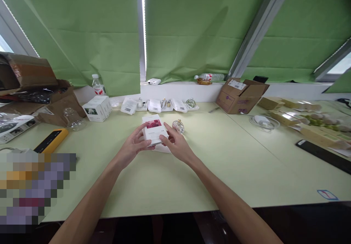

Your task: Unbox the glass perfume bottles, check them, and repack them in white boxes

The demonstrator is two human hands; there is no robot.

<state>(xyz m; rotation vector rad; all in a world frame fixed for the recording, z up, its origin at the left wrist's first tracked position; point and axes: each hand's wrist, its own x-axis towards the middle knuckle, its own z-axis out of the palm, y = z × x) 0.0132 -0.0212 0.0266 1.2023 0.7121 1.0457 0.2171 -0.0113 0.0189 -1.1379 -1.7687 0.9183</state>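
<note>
Filling the background, green fabric blinds [186,28] hang in faintly creased panels, cut off by the upper edge. Below them stretches a smooth pale-green table [263,171], its near left corner lost behind coarse pixelation. At far left stands an open cardboard carton [34,70], cropped by the frame and dark inside; a smaller cardboard box [238,99] with printed sides sits toward the back right. The left hand [133,142] and right hand [178,144] are over the middle of the table, clamped on opposite sides of a flat, rectangular white box [155,133]. Their thumbs press its near corners, while several other fingers are hidden behind it. Its long axis runs away from the person, the far end angled slightly left, and its printed face, with a deep pink flower picture, is turned up toward the camera; the lettering is too small to read. Just beyond the right hand is a rounded, clear glass bottle [179,126] with a gold-toned top, partly overlapped by that hand. A white piece [163,149] shows beneath the white box, too covered to identify.
</note>
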